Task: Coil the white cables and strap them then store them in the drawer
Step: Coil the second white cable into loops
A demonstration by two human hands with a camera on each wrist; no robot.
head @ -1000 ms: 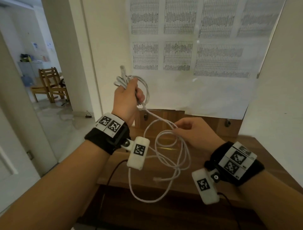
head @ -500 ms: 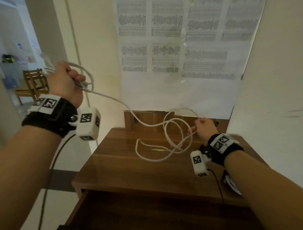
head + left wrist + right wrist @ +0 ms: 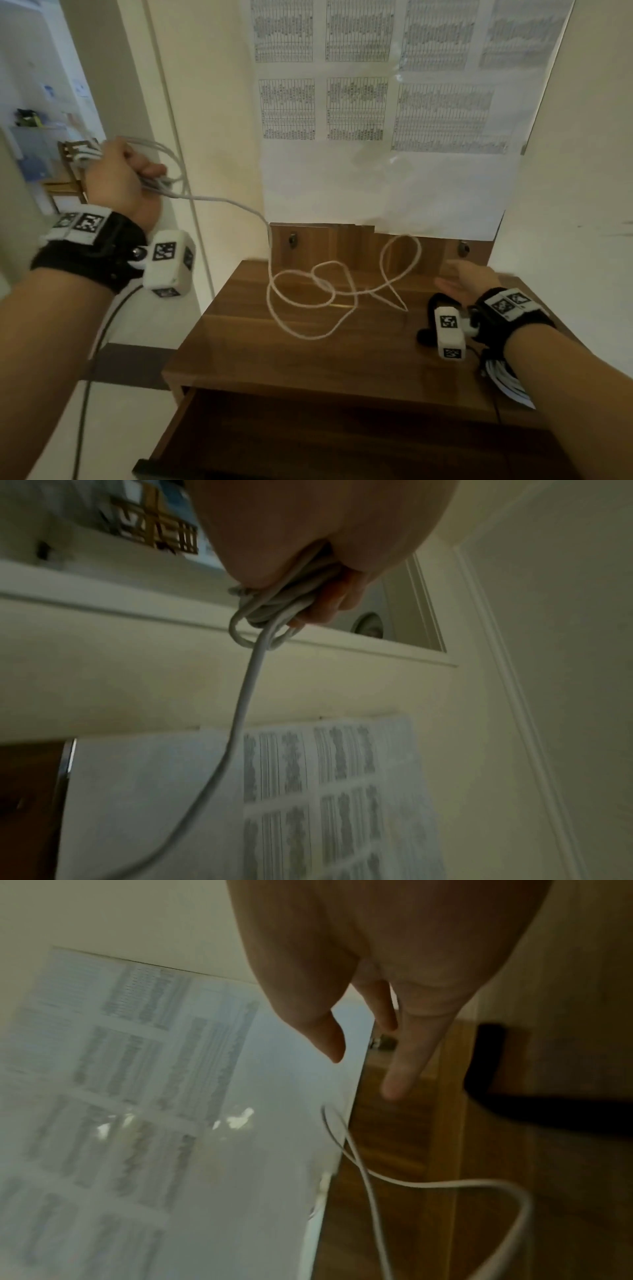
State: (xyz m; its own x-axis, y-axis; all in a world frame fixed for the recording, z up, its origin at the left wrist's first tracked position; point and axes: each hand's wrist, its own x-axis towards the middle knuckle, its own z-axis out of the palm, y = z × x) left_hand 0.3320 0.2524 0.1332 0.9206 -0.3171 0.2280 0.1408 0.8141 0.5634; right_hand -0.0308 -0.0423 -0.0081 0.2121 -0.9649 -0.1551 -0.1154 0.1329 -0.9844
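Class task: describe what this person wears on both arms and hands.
Both forearms are bare, with no sleeves. The left hand and right hand are ungloved. Each wrist carries a black strap with white square-patterned marker tags, plus a white boxy camera trailing a thin black cable.

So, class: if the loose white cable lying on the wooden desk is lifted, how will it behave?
The thin white cable looks floppy: it sprawls in slack loops on the wooden desk. Probably light, sagging from the left hand. Crossed loops may snag.

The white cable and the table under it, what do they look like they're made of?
White cable: likely plastic- or rubber-jacketed, smooth matte; it bends in soft loops. Table: wood or wood veneer, dark brown, semi-gloss; grain streaks and faint reflections show.
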